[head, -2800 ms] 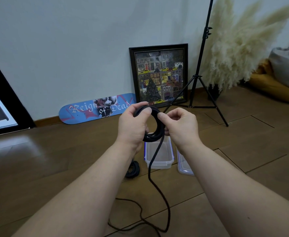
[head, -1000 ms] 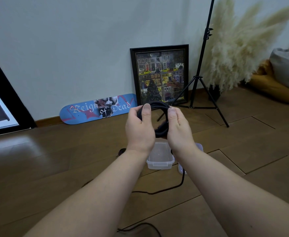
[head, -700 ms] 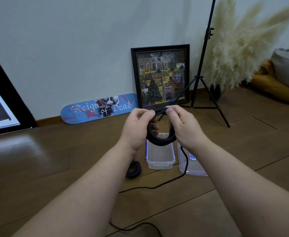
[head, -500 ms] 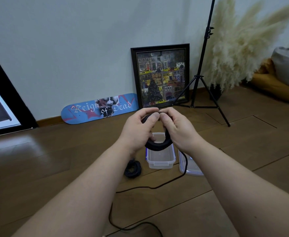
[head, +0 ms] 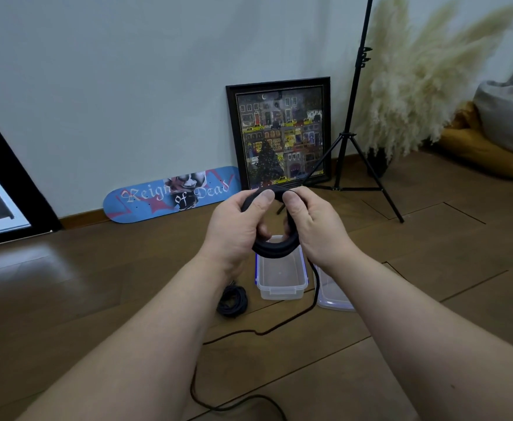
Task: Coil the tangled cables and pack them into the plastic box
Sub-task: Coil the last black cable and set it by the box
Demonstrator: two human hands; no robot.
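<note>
A black cable coil (head: 275,249) hangs in the air above the clear plastic box (head: 280,276). My left hand (head: 237,230) grips its left side, thumb on top. My right hand (head: 316,229) pinches the top right of the ring. The loose tail of the cable (head: 279,325) drops from under my right hand, runs left across the wooden floor and loops back near the bottom edge. A second, finished black coil (head: 232,300) lies on the floor just left of the box. The box's clear lid (head: 332,294) lies to its right, partly hidden by my right wrist.
Against the wall lean a blue skateboard deck (head: 170,194) and a framed picture (head: 281,133). A black tripod (head: 351,138) stands behind the box, pampas grass (head: 425,80) and cushions (head: 498,135) at the right. A dark frame (head: 3,189) leans at the left.
More cable has been wound onto the coil; the loose tail on the floor is shorter and has shifted. Both hands lowered slightly and keep turning the ring between them.
</note>
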